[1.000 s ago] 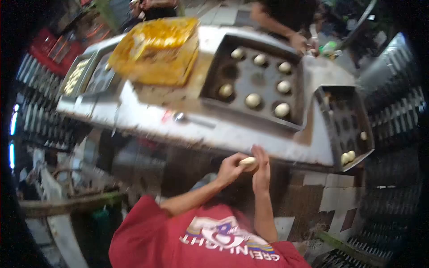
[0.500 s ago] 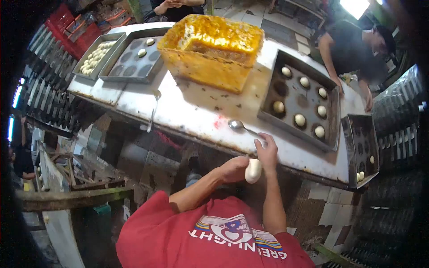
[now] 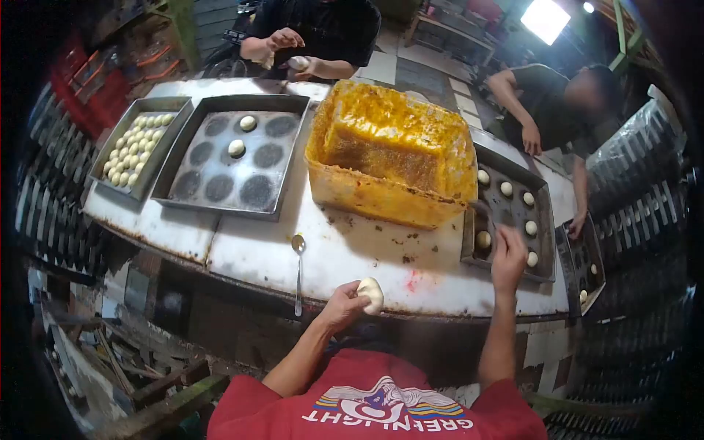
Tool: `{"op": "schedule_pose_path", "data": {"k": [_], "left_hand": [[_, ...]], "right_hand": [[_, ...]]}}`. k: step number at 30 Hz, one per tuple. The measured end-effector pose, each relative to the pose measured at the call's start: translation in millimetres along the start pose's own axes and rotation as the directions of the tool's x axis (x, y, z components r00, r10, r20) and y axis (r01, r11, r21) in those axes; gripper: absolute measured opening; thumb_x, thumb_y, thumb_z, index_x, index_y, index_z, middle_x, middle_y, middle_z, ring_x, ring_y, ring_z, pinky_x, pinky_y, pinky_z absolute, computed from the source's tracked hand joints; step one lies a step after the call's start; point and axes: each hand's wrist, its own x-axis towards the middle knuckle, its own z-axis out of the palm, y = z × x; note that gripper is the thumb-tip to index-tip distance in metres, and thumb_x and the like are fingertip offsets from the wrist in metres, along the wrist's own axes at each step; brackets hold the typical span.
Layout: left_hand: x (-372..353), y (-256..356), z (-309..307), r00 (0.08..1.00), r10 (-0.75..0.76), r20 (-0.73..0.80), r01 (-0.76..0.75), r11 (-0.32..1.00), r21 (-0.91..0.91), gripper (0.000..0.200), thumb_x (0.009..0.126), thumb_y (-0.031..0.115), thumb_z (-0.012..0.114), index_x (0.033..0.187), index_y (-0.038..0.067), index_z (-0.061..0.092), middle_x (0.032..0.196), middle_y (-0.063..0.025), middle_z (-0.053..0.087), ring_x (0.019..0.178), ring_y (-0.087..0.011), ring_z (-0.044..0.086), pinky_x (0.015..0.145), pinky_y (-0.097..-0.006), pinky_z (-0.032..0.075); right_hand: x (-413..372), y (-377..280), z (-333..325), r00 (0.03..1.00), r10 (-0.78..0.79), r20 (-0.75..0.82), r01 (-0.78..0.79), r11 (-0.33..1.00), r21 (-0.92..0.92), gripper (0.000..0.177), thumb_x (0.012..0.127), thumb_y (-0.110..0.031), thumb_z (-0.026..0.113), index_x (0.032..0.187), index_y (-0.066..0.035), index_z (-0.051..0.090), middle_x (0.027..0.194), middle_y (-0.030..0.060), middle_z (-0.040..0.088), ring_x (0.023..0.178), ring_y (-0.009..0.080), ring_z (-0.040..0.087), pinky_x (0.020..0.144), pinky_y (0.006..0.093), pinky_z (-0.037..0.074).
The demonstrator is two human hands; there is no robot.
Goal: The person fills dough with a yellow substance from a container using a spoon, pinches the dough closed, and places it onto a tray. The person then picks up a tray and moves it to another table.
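Cream-white dough [image 3: 372, 295] was gripped between the thumb and fingers of the person's left hand [image 3: 342, 306], at the near edge of the white table [image 3: 249, 249]. The right hand [image 3: 510, 257] was over the dark tray [image 3: 515, 213], beside the yellow tub [image 3: 381, 196], fingers bent; from my position I could not tell whether it held anything. A spoon [image 3: 298, 268] lay left of the dough.

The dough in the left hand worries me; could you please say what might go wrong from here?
The dough pokes out beyond the left hand, so it might slip or sag. The spoon reaches the front edge of the table, so it might be knocked off.
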Motion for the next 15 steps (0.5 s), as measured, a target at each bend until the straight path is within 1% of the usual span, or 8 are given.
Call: {"op": "schedule_pose_path", "data": {"k": [1,3,4,5,7,9,12,15], "left_hand": [[2,1,0,1.0,-0.013,0.01,0.013,1.0,0.001,0.035,0.079,0.004,0.061,0.11,-0.006,0.049,0.098,-0.0094,0.059,0.086,-0.0159,0.059,0.078,-0.0279,0.048],[6,3,2,0.999,-0.029,0.02,0.03,0.999,-0.026,0.034,0.08,0.007,0.059,0.11,-0.006,0.049,0.097,-0.0087,0.059,0.085,-0.0153,0.059,0.077,-0.0272,0.048],[6,3,1,0.999,-0.039,0.016,0.039,0.999,-0.015,0.032,0.082,0.008,0.058,0.11,-0.005,0.05,0.096,-0.0076,0.059,0.084,-0.0142,0.058,0.074,-0.0256,0.047],[6,4,0,0.999,-0.041,0.017,0.041,0.999,-0.011,0.032,0.082,0.008,0.058,0.11,-0.005,0.05,0.096,-0.0076,0.059,0.084,-0.0142,0.058,0.074,-0.0256,0.047],[5,7,-4,1.0,0.0,-0.015,-0.001,0.999,-0.052,0.034,0.082,0.009,0.058,0.112,-0.004,0.049,0.095,-0.0069,0.059,0.084,-0.013,0.057,0.073,-0.0242,0.047],[-3,18,-10,1.0,0.0,-0.022,-0.003,0.993,-0.115,0.038,0.08,0.008,0.06,0.114,-0.003,0.047,0.097,-0.0066,0.058,0.085,-0.0131,0.057,0.074,-0.0238,0.046],[-7,27,-13,0.975,0.17,-0.146,-0.186,0.978,-0.099,0.046,0.075,0.001,0.063,0.117,-0.001,0.044,0.1,-0.0076,0.057,0.09,-0.0155,0.057,0.079,-0.0283,0.047],[-8,31,-27,0.952,0.162,-0.26,-0.172,0.985,-0.017,0.044,0.074,-0.001,0.062,0.115,-0.002,0.046,0.099,-0.0082,0.058,0.092,-0.0166,0.057,0.082,-0.0306,0.048]], "right_hand": [[26,-23,5,0.996,-0.066,0.06,0.064,0.997,0.042,0.013,0.08,-0.002,0.054,0.09,0.003,0.061,0.076,0.0162,0.059,0.073,0.0304,0.058,0.063,0.0351,0.044],[65,-43,27,0.959,-0.14,0.246,0.17,0.98,-0.103,0.013,0.081,-0.007,0.054,0.087,0.0,0.063,0.077,0.0144,0.06,0.073,0.0318,0.059,0.063,0.0366,0.045],[83,-49,46,0.929,-0.224,0.296,0.274,0.951,-0.141,0.013,0.078,-0.008,0.056,0.087,-0.004,0.064,0.078,0.013,0.061,0.074,0.0306,0.059,0.063,0.0361,0.046],[99,-48,68,0.887,-0.3,0.35,0.376,0.911,-0.172,0.013,0.075,-0.009,0.057,0.086,-0.007,0.065,0.079,0.0115,0.062,0.074,0.0294,0.059,0.064,0.0357,0.047],[124,-24,125,0.756,-0.353,0.551,0.572,0.766,-0.294,0.013,0.074,-0.011,0.055,0.081,-0.007,0.065,0.078,0.0125,0.063,0.074,0.03,0.06,0.063,0.0374,0.048],[139,-26,167,0.67,-0.416,0.615,0.683,0.669,-0.292,0.007,0.067,-0.006,0.058,0.069,-0.004,0.065,0.071,0.0148,0.062,0.068,0.0281,0.063,0.057,0.0383,0.049],[150,-24,220,0.603,-0.431,0.672,0.745,0.606,-0.28,0.006,0.066,-0.006,0.058,0.064,-0.004,0.064,0.065,0.0141,0.062,0.065,0.0264,0.064,0.053,0.0379,0.05],[158,-20,251,0.533,-0.406,0.743,0.777,0.583,-0.239,0.008,0.068,-0.005,0.058,0.065,-0.004,0.065,0.065,0.0143,0.062,0.063,0.0253,0.064,0.053,0.0379,0.05]]}}
